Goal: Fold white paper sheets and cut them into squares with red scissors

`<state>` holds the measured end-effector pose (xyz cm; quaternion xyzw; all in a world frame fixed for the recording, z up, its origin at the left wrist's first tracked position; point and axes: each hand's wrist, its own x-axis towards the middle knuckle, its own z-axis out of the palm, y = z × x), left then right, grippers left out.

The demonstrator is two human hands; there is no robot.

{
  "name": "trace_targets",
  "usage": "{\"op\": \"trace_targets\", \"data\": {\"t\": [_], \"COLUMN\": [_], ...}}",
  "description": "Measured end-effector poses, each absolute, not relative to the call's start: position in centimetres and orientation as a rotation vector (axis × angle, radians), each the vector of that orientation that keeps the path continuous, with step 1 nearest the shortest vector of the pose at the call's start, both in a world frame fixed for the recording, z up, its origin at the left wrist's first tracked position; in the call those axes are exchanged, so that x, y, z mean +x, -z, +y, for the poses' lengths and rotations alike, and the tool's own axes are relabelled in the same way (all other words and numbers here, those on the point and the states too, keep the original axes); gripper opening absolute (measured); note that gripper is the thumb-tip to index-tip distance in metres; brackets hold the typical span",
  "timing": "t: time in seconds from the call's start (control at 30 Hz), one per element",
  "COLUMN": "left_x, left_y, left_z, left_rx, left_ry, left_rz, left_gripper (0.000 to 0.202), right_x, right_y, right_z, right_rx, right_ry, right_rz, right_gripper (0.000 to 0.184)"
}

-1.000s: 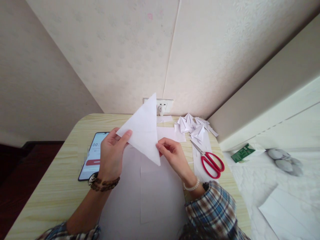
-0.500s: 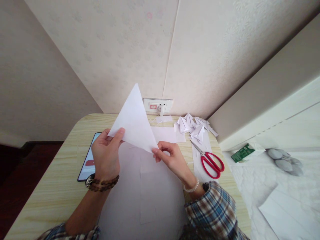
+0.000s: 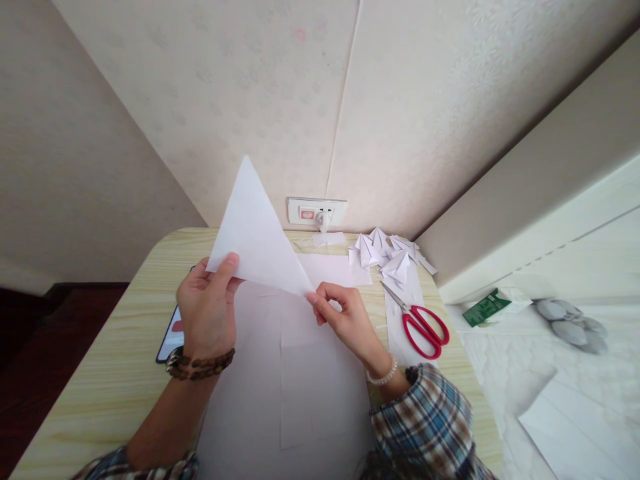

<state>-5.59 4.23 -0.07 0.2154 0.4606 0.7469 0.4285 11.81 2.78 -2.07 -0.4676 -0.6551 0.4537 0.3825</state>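
A white paper triangle (image 3: 254,230), apparently folded, is held up above the table with its tip pointing away from me. My left hand (image 3: 209,297) grips its left corner, thumb on top and fingers beneath. At the right corner, my right hand (image 3: 345,317) pinches the paper between thumb and fingertips. Under both hands lie white paper sheets (image 3: 320,387). A phone (image 3: 169,340) is partly hidden behind my left hand and wrist. To the right of my right hand rest red-handled scissors (image 3: 425,327) on a paper strip.
Several folded white paper pieces (image 3: 383,252) are heaped at the table's back right. A wall socket (image 3: 316,211) with a plug sits just beyond the wooden table (image 3: 115,347). On the white quilted surface at right are a green-and-white carton (image 3: 487,308) and a paper sheet (image 3: 575,427).
The paper triangle has turned and shifted left, its tip swinging leftward. My left hand has moved slightly left, covering more of the phone. My right hand has barely moved.
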Motion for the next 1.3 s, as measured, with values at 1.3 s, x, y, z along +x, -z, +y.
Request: {"op": "trace_targets", "data": {"t": [1.3], "left_x": [-5.5], "left_y": [0.3], "left_z": [4.1], "left_rx": [0.646], "left_ry": [-1.634], "left_rz": [1.160], "left_gripper": [0.017], "right_x": [12.2], "right_y": [2.8], "right_z": [3.1], "right_rx": [-1.037], "right_ry": [-0.857], "right_rz": [-1.393], "right_gripper": [0.018]}}
